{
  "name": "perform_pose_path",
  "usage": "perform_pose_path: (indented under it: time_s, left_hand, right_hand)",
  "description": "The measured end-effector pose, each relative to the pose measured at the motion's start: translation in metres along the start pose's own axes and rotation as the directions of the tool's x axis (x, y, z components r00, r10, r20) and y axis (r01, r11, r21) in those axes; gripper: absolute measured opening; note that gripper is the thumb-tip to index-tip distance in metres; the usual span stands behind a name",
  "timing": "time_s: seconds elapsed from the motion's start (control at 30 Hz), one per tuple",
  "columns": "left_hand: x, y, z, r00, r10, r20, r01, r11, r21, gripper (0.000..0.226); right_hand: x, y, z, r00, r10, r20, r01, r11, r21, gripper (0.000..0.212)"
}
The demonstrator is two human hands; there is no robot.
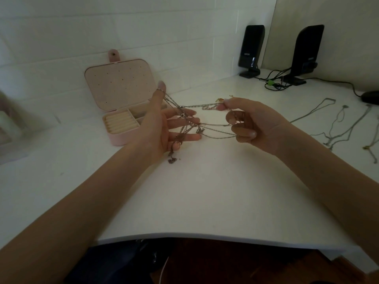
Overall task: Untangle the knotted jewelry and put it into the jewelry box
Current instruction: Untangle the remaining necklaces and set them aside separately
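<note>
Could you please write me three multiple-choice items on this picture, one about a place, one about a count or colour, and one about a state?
1. Where does the jewelry box stand?
A. against the white wall, on the left of the table
B. beside the mouse on the right
C. on the floor

2. How many black speakers stand at the far right?
A. one
B. two
C. four

3. What state is the tangle of chains in?
A. coiled inside the box
B. lying flat on the table
C. stretched in the air between both hands

Answers:
1 A, its open lid leans on the wall, behind the left hand.
2 B, one speaker and a second stand side by side.
3 C, strands loop over the left hand's spread fingers and run to the right hand, whose grip pinches them.
</note>
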State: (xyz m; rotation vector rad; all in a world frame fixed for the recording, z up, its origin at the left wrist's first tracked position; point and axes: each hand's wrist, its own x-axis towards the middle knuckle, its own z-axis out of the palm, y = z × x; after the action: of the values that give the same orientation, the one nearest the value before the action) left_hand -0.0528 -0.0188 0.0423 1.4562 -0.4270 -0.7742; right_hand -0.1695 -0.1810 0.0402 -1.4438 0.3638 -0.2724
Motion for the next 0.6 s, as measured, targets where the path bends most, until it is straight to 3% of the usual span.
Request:
perform_pose_path:
  time_s: [0.17,0.33,0.43,0.53,0.6]
  left_hand:
    - [-0.0004,0.0002,0.0005,0.999,-0.007,-0.048,0.008,1.000,0.013,0.082]
    - [-0.0018,0.0005,0.0010,0.996,0.021,-0.088,-0.026,0.997,-0.066,0.074]
    - [-0.0035,0.0011,0.0018,0.996,0.033,-0.088,-0.039,0.997,-0.071,0.071]
    - [-0.0041,0.0003,0.0027,0.994,0.056,-0.095,-0.061,0.997,-0.053,0.068]
    - [-0.0034,-0.0005,0.0036,0.992,0.075,-0.102,-0.077,0.997,-0.014,0.066]
  right_hand:
    - [0.0015,-0.0012,-0.0037,0.999,-0.004,-0.034,0.005,0.999,0.044,0.022]
    - [-0.0015,-0.0029,-0.0021,0.995,-0.071,-0.067,0.058,0.983,-0.174,0.020]
    - [-0.0021,-0.0017,-0.0016,0.986,-0.129,-0.104,0.104,0.971,-0.217,0.019]
    - [0.0001,-0.0009,-0.0041,0.970,-0.157,-0.188,0.110,0.965,-0.238,0.017]
    - [0.0022,0.0011,-0.0056,0.944,-0.206,-0.257,0.107,0.930,-0.351,0.018]
